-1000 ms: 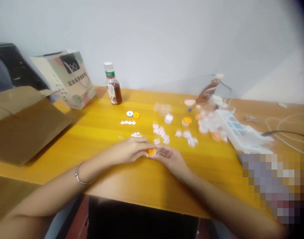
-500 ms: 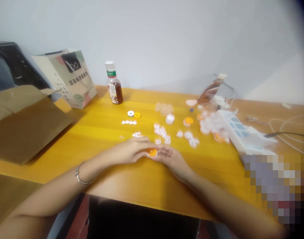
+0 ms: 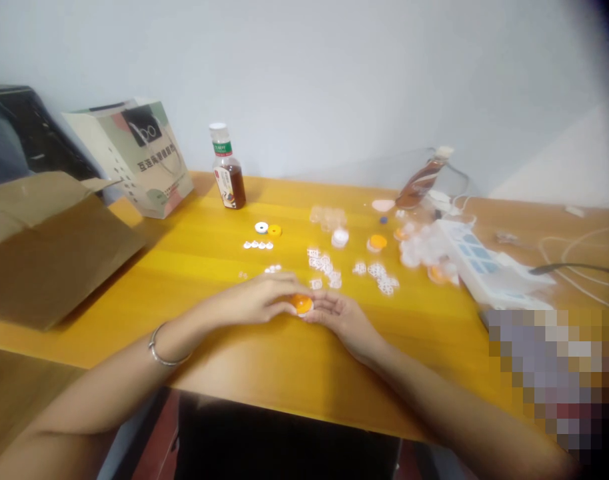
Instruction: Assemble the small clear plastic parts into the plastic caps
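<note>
The disc (image 3: 303, 305) sits between the left grip (image 3: 264, 300) and the right grip (image 3: 347, 323), near the front of the worktop (image 3: 264, 363). Behind the disc, to its left, lies a row of small pieces (image 3: 262, 245); farther behind it, a pair of rings (image 3: 272, 232), then an upright bottle (image 3: 229, 183). Well left of the disc lies a carton (image 3: 54, 253), with a paper bag (image 3: 152, 160) farther behind. Behind the disc, to its right, are flat pieces (image 3: 324, 263). Farther right of it are a heap (image 3: 424, 248), a case (image 3: 477, 257) and, farther behind, a tilted bottle (image 3: 417, 183).
</note>
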Demonstrator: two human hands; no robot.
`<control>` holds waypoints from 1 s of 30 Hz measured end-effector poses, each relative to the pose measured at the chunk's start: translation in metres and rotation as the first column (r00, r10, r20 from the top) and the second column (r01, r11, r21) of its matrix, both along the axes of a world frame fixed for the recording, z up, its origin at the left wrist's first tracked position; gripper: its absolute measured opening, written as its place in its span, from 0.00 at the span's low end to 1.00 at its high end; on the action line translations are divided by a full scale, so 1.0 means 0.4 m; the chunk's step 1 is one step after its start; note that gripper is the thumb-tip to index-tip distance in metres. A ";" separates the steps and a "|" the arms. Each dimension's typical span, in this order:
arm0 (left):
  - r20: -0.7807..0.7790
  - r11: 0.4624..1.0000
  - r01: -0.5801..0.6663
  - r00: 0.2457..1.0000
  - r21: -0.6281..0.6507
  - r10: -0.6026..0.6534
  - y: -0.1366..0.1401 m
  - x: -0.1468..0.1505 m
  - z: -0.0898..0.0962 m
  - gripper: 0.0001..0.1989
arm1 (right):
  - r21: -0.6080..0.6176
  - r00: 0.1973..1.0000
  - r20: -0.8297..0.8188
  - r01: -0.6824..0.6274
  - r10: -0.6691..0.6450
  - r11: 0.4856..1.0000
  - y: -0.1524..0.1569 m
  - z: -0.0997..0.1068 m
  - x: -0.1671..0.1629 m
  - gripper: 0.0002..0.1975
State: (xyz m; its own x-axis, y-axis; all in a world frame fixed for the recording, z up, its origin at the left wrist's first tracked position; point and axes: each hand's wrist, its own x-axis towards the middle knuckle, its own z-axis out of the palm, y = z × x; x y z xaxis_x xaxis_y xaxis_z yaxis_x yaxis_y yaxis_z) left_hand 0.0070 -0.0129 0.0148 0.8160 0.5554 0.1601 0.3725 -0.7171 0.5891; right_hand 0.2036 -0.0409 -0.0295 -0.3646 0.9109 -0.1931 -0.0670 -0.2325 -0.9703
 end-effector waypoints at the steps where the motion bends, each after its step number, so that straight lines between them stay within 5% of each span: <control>1: 0.001 1.000 -0.011 1.000 0.004 0.011 -0.001 0.001 -0.002 0.18 | 0.001 1.000 -0.001 0.002 -0.002 1.000 0.000 -0.001 0.000 0.15; 12: -0.017 0.995 -0.092 0.996 0.048 0.093 -0.005 0.006 -0.006 0.16 | 0.002 1.000 -0.031 -0.003 0.003 1.000 0.004 0.003 0.000 0.15; 22: 0.086 0.982 -0.167 0.981 -0.087 0.175 0.004 -0.006 0.019 0.16 | 0.012 0.999 -0.040 0.018 -0.018 1.000 0.006 0.002 0.007 0.16; 30: -0.237 0.997 -0.070 0.970 -0.035 0.060 0.006 -0.036 0.010 0.11 | 0.062 0.996 -0.058 0.076 -0.073 0.995 0.017 -0.009 0.014 0.19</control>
State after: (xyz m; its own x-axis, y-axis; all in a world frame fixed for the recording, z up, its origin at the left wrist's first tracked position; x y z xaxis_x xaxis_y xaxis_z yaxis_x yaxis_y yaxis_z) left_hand -0.0074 -0.0106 0.0187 0.7899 0.6105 -0.0571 0.5491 -0.6629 0.5090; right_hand 0.2090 -0.0342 -0.0330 -0.3040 0.9457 -0.1150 -0.1360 -0.1625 -0.9773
